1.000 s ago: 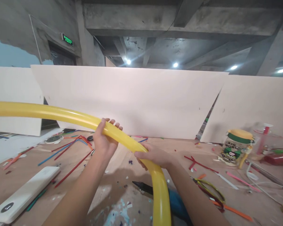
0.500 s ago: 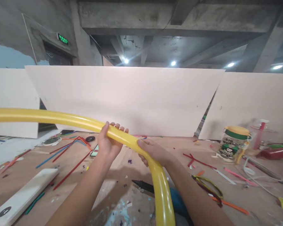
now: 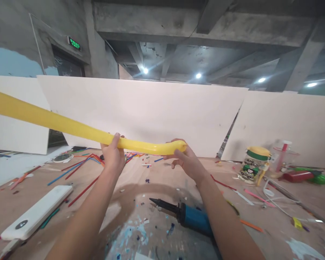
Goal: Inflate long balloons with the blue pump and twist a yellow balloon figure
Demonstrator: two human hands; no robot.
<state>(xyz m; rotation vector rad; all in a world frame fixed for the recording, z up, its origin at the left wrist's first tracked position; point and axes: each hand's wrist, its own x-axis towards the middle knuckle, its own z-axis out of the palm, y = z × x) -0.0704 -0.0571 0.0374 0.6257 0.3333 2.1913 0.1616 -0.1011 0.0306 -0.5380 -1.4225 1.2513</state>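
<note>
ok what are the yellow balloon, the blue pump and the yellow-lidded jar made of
The yellow balloon looks like thin latex rubber, semi-glossy: its smooth, bending skin catches a highlight. The blue pump seems to be hard plastic with a low sheen, going by its smooth moulded body. The jar looks clear and shiny, plastic or glass; its smooth yellow lid is probably plastic.

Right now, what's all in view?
Long balloon: one, yellow, running off left.
Table: one, brown, below it.
Hand pump: one, blue and black, table front.
Oblong device: one, white, table left.
Jar: one, clear, yellow and green, table right.
Thin strips: many, multicoloured, on table.
Other clutter: count unclear, mixed, table right.
Panels: three, white, behind table.
Exit sign: one, green, upper left.
Ceiling lights: four, white, above panels.
Left hand: one, bare, around balloon.
Right hand: one, bare, balloon's end.
</note>
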